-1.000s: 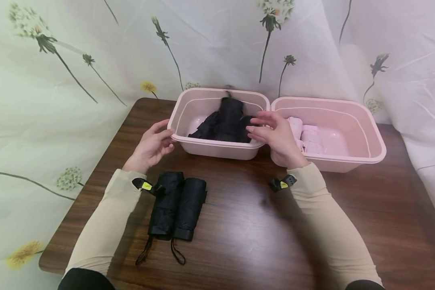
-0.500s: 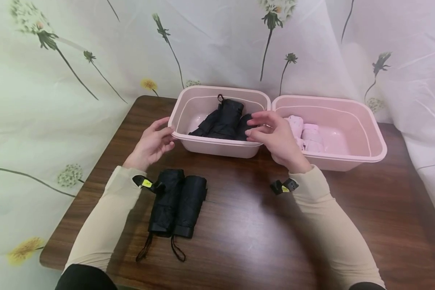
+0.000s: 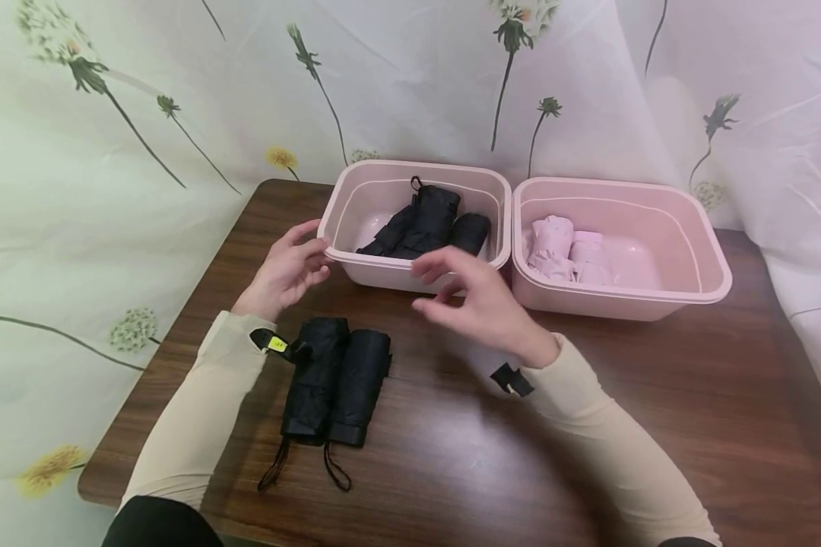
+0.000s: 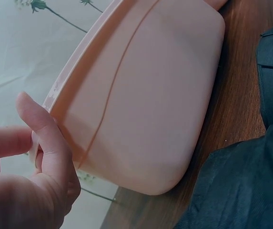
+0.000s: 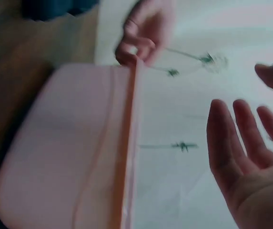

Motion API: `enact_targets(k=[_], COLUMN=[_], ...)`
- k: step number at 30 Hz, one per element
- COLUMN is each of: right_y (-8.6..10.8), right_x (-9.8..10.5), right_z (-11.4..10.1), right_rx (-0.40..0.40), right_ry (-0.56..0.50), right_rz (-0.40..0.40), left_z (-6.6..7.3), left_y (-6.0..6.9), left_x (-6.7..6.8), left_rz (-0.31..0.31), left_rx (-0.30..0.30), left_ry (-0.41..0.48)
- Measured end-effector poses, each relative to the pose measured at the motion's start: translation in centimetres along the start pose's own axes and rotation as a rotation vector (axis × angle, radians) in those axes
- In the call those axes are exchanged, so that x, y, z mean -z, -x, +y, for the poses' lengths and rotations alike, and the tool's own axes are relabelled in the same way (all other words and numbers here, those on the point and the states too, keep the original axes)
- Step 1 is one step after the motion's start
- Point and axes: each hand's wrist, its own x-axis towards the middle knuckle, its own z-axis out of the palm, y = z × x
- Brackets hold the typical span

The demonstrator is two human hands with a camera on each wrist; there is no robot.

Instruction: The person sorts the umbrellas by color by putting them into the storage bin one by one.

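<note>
At the left end of the left pink plastic basin (image 3: pixel 376 275), my left hand (image 3: pixel 283 275) pinches the rim between thumb and fingers, as the left wrist view also shows. My right hand (image 3: pixel 482 308) hovers before the basin's front wall, fingers spread and loosely bent, holding nothing. Inside that basin lie black folded umbrellas: one (image 3: pixel 435 216) has a wrist loop at its top, another (image 3: pixel 470 232) is at the right. Two more black folded umbrellas, a left one (image 3: pixel 315 380) and a right one (image 3: pixel 360 387), lie side by side on the table, straps toward me.
A second pink basin (image 3: pixel 629 304) stands close against the right end of the first, with pale pink rolled bundles (image 3: pixel 553 239) at its left side. Both sit on a brown wooden table (image 3: pixel 657 395), before a flower-printed cloth (image 3: pixel 410 83).
My right hand has moved left and toward me, from over the basin's right end to before its front. The black umbrella has settled in the basin. My left hand stays on the rim.
</note>
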Motion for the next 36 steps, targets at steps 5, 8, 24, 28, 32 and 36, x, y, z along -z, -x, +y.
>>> enact_targets(k=[5,8,24,28,32,36], right_y=[0.6,1.0,2.5,2.7,2.7,2.5], right_x=[-3.0,-4.8,-10.7,-11.1,-11.3,-11.6], right_z=[0.8,1.4,2.6,2.9,3.1,3.2], right_rx=[0.185,0.206,0.146,0.152,0.165,0.195], right_ry=[0.160,0.241,0.605,0.660,0.707,0.788], right_rz=[-0.183,-0.299,-0.713,-0.726,-0.713,-0.680], left_z=[0.0,-0.1,-0.3,-0.3,-0.2,-0.2], left_y=[0.0,0.0,0.0,0.0,0.0,0.0], left_x=[0.0,0.1,0.2,0.2,0.2,0.2], left_rz=[-0.015,-0.020,-0.022,-0.020,-0.018,-0.014], left_rx=[-0.003,-0.001,-0.017,-0.015,-0.013,-0.011], left_ry=[0.020,0.029,0.007,0.003,0.002,-0.001])
